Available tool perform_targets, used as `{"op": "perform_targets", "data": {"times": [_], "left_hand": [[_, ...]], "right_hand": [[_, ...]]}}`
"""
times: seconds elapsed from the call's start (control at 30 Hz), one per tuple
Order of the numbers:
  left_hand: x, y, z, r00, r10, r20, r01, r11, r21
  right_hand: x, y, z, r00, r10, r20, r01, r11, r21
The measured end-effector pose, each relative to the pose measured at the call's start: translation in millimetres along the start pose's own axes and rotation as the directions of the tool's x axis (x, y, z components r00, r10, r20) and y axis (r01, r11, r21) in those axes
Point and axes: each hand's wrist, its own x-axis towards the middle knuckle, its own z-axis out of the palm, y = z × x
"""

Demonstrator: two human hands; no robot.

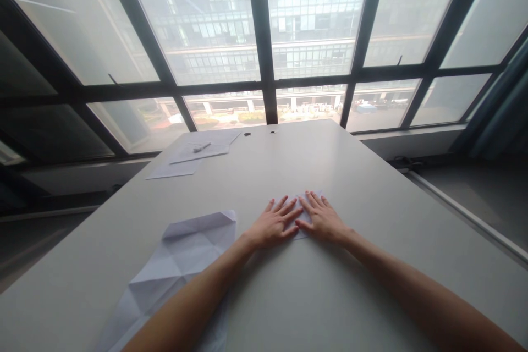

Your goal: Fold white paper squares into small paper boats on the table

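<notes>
Both my hands lie flat on a small piece of folded white paper (301, 234) near the middle of the table. My left hand (275, 224) has its fingers spread and covers the paper's left part. Across from it, my right hand (320, 216) presses on the right part with fingers stretched out. The two thumbs point toward each other, a small gap between them. Most of the paper is hidden beneath the hands. A larger creased sheet of white paper (193, 242) lies to the left, partly under my left forearm.
The white table (371, 264) stretches toward large windows (313, 16) at the back. Several white sheets (177, 169) lie at its far left, a small pale object (202, 147) on top. Two round holes are near the far edge. A blue curtain (495, 99) hangs at right.
</notes>
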Motion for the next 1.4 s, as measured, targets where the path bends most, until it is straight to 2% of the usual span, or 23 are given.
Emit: {"op": "perform_targets", "data": {"times": [1.07,1.4], "left_hand": [[1.1,-2.6,4.5,0.999,-0.018,-0.040,0.018,1.000,-0.002],[1.3,1.1,0.4,0.998,-0.055,0.009,0.055,0.998,0.026]], "right_hand": [[0.8,4.0,-1.1,0.999,0.040,0.004,-0.040,0.999,-0.015],[0.6,5.3,0.9,0.999,0.049,-0.020,-0.048,0.999,0.010]]}}
